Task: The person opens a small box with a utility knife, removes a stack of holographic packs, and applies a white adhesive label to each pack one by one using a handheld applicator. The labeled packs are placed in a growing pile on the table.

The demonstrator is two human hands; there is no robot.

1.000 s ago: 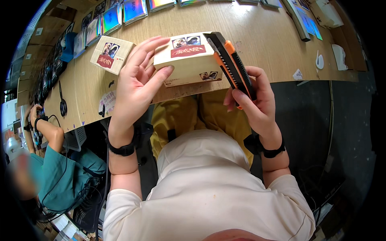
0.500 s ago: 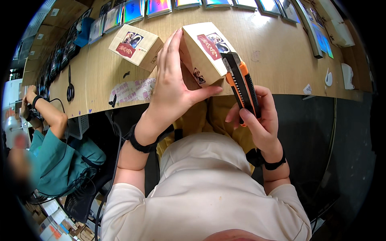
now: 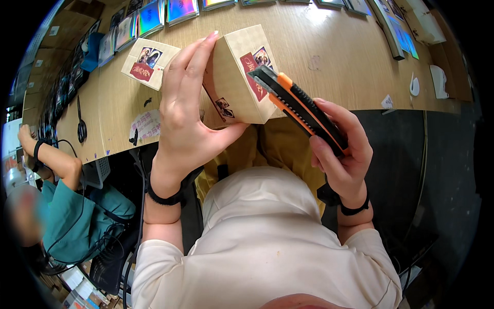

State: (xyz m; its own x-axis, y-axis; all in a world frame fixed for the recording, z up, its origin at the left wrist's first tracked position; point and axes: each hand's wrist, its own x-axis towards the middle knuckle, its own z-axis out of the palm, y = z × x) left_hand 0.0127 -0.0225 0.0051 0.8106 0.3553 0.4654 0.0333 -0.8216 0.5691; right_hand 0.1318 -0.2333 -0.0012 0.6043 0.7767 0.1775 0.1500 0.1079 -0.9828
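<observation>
Cream box [image 3: 234,72] held by wide-spread left hand [image 3: 182,121] at near edge of tabletop [image 3: 334,85], black-orange cutter [image 3: 304,109] clasped in right hand [image 3: 347,141], second box [image 3: 146,64] seen farther left.

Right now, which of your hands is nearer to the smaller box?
Left. The left hand is just beside the smaller box, gripping the larger box; the right hand is farther right, holding the utility knife.

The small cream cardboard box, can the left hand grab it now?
Probably yes: the small cream cardboard box is beside the left hand, nothing visibly blocking, though that hand already holds the larger cream cardboard box.
</observation>
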